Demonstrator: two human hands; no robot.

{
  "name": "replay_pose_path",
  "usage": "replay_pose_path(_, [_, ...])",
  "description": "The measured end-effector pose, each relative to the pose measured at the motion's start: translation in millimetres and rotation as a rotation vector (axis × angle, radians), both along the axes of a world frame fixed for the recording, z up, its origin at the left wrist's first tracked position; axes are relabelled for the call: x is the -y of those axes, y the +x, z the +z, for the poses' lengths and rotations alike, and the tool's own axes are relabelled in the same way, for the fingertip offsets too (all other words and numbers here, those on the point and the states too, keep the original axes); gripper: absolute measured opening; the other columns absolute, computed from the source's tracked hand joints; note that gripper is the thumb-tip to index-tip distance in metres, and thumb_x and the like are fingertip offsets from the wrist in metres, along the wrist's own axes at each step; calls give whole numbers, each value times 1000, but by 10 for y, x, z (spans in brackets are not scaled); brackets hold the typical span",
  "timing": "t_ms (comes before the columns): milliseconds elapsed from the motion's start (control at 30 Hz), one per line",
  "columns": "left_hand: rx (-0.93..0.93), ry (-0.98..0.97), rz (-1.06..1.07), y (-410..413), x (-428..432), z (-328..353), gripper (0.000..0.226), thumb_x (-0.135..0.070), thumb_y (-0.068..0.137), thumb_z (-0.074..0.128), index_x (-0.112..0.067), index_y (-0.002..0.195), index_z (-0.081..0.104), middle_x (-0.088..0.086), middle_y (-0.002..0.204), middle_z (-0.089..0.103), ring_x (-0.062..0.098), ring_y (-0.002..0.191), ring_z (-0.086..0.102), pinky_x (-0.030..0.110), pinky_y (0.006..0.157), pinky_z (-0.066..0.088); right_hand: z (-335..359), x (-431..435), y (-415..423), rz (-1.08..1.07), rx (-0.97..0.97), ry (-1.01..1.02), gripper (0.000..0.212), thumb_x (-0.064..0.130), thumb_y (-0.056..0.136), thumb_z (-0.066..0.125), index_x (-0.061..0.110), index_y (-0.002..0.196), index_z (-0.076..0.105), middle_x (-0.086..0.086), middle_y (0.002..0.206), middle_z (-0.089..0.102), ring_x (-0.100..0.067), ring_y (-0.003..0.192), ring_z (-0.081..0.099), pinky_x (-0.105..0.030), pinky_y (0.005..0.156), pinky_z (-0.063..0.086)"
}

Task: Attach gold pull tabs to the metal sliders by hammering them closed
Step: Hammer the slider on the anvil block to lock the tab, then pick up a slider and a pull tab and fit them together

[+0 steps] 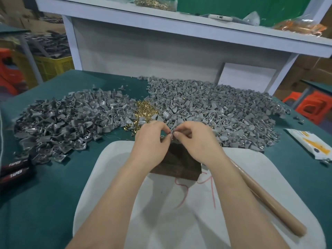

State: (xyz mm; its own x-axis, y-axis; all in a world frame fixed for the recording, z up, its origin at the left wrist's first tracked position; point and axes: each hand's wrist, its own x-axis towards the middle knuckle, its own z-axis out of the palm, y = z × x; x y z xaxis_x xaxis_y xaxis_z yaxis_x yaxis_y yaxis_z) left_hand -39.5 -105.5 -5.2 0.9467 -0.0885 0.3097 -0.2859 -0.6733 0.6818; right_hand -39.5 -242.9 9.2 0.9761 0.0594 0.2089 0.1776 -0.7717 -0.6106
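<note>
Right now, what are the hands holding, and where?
The left hand and right hand pinch one small grey slider between fingertips; which part is too small to tell.

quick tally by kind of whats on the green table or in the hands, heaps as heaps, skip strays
grey slider heaps: 2
gold tab heap: 1
held slider, pinched by left hand and right hand: 1
wooden block: 1
hammer handle: 1
white mat: 1
black packs: 2
white packet: 1
total: 10

matt grey metal sliders (pixel 206 105), shiny gold tabs (pixel 145 110)
</note>
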Motion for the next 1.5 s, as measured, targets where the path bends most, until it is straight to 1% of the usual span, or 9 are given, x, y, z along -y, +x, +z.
replay_pose_path(200, [13,-77,70,30,-34,-22,7,-17,91,56,-15,95,62,2,103,62,25,106,53,42,95,41,48,-148,110,-6,8,34,9,20,87,64,23,80,68,3,82,70,-13,83,64,-32,83,51])
replay_pose_path(400, [29,-137,112,38,-75,-49,3,-13,91,56,-15,87,56,4,99,63,27,100,54,43,91,42,-15,-314,200,-65,19,44,11,20,88,60,17,85,70,0,82,70,-16,81,63,-29,76,49])
replay_pose_path(533, [34,-58,128,39,-76,-69,9,-14,91,53,-18,85,48,3,96,61,28,95,53,40,86,41,-94,-373,196,-108,25,22,12,20,89,58,22,80,66,9,73,61,-12,75,57,-21,63,34])
replay_pose_path(667, [53,7,167,49,-60,-79,8,-17,93,49,-19,85,47,1,96,58,27,94,51,37,81,34,-120,-397,187,-124,46,36,12,18,90,56,19,85,67,5,77,62,-13,77,55,-21,67,34])
replay_pose_path(800, [63,20,181,42,-44,-65,10,-17,93,47,-19,84,45,0,96,56,26,96,49,36,81,32,-132,-413,188,-129,73,57,13,14,90,55,14,88,68,6,75,57,-11,75,50,-16,61,28])
replay_pose_path(1167, [82,54,186,22,-31,-62,10,-15,92,46,-21,85,43,0,101,56,26,100,48,35,80,30,-166,-420,200,-140,61,95,12,15,90,55,16,87,66,6,78,60,-13,78,53,-21,64,31])
replay_pose_path(1300, [56,-52,187,48,-48,-80,5,-18,92,51,-20,93,56,-3,105,59,22,104,52,36,90,36,-141,-376,236,-99,53,176,16,17,90,57,24,77,60,9,76,63,-12,77,58,-25,69,41])
replay_pose_path(1433, [27,-291,222,88,-97,-72,20,-28,93,55,-19,110,60,-7,113,54,16,109,52,40,100,39,107,-111,520,-288,120,287,7,21,92,57,27,94,60,7,97,66,-3,56,53,-20,48,42])
replay_pose_path(1500, [60,-429,275,91,-115,-38,20,-27,93,55,-19,111,58,-9,111,49,13,107,51,36,100,39,258,-9,683,-408,127,359,33,19,93,56,26,125,51,9,119,56,-6,64,55,-22,54,46])
